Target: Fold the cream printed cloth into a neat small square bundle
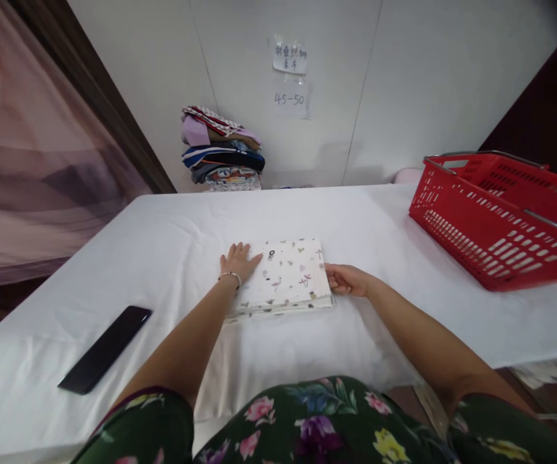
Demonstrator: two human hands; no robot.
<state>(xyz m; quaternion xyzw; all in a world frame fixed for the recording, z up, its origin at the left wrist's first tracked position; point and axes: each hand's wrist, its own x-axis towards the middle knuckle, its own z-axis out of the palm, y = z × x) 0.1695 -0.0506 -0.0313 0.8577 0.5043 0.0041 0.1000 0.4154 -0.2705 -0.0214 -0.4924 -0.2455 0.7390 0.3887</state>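
A folded white cloth (285, 274) printed with small flamingos, palm trees and leaves lies flat before me, its stacked layers showing along the front edge. Across its left side rests my left hand (238, 263), palm down with fingers spread. At the opposite side, my right hand (347, 280) has its fingers curled at the cloth's right edge, seemingly pinching the layers; the fingertips are partly hidden by the fabric.
A white-covered table (172, 258) holds a black phone (106, 349) at left and a red plastic basket (501, 219) at right. Behind the far edge rises a pile of folded fabrics (223, 151). Paper signs (290, 58) are taped to the wall.
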